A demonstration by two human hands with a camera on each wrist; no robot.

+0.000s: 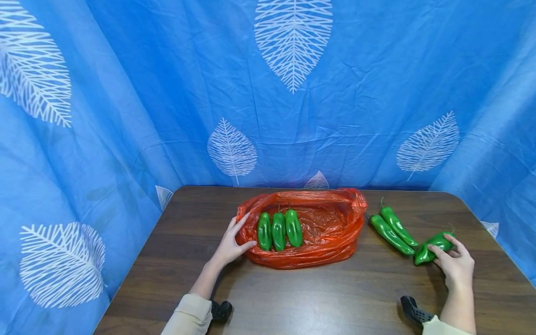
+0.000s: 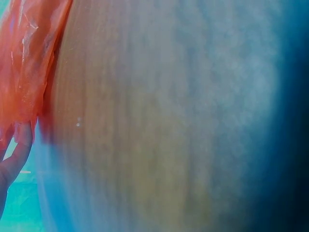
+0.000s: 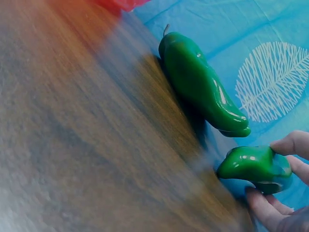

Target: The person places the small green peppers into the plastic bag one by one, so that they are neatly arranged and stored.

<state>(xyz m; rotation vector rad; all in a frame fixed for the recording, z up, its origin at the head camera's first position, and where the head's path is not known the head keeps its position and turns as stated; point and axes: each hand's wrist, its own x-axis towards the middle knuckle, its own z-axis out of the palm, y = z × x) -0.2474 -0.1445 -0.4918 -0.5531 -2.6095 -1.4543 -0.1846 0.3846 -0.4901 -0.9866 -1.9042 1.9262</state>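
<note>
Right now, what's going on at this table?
A person is handling peppers. The right hand grips a green pepper, with two more peppers lying next to it on the table. The left hand touches the left end of an open red bag, where three peppers lie side by side.

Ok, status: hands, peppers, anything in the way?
Left hand touching bag at its left end. Right hand gripping one pepper; three peppers in bag. Two loose peppers lie between right hand and bag.
</note>
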